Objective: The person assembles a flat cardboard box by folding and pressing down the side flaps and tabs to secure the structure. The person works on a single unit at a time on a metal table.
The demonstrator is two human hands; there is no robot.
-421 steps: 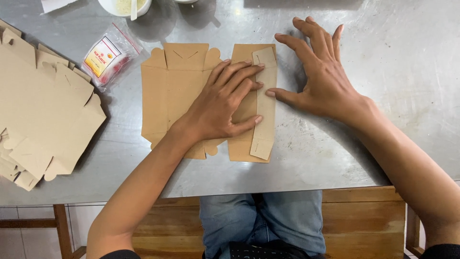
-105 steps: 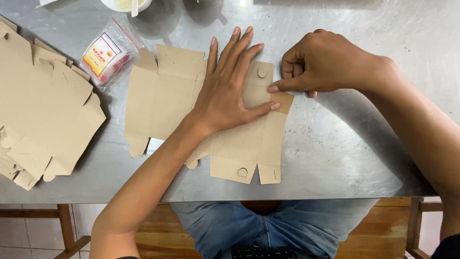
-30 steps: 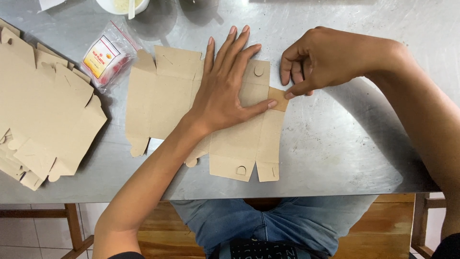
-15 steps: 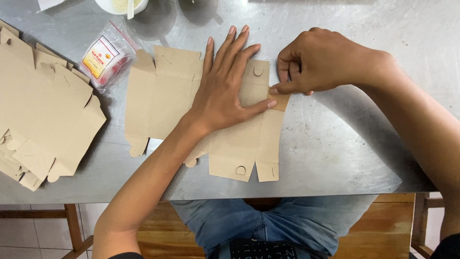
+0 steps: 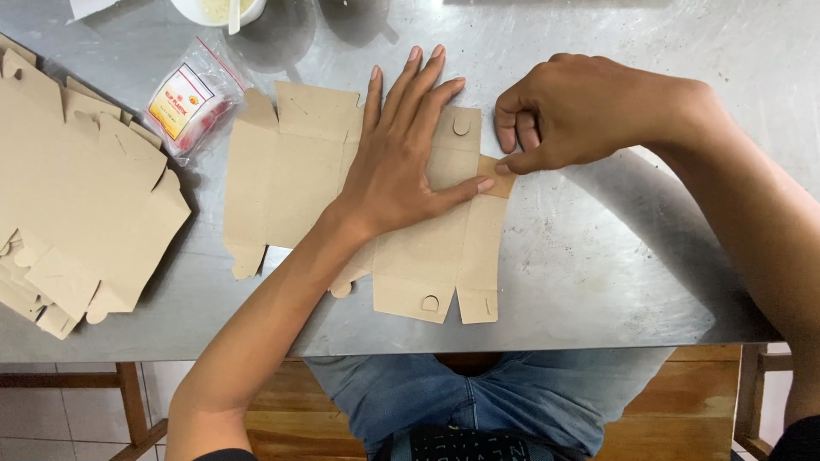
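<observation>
A flat brown cardboard box blank [image 5: 290, 183] lies unfolded on the metal table [image 5: 615, 256]. My left hand [image 5: 401, 149] presses flat on its middle, fingers spread and pointing away from me. My right hand [image 5: 581, 111] is curled at the blank's right edge, thumb and fingertips pinching a small folded flap [image 5: 498, 177] beside my left thumb. Two round-tabbed panels of the blank hang near the table's front edge.
A stack of more flat cardboard blanks [image 5: 77, 188] lies at the left. A small clear plastic bag with red contents [image 5: 190, 101] sits beside it. A white bowl [image 5: 218, 8] stands at the far edge. My lap shows under the table.
Long ago the blank lay folded narrower with both hands flat; now it lies spread wider. Over the last second my right hand shifted slightly left along the flap; the left hand stayed put.
</observation>
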